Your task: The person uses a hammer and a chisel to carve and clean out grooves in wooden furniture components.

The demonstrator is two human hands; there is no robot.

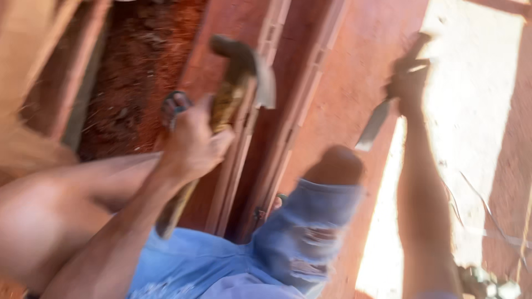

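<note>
- Fingers (213, 145) of the left hand (191, 147) wrap tight round a hammer (238, 83), its head raised over red brick blocks (288, 99).
- Torn denim shorts (288, 243) and a knee (337, 165) sit between.
- Right hand (407, 83), blurred, seems closed on a chisel (374, 124).

hammer (233, 105): wooden handle, dark metal head, raised upright in my left fist | chisel (377, 124): flat grey blade, angled down-left from my right
</note>
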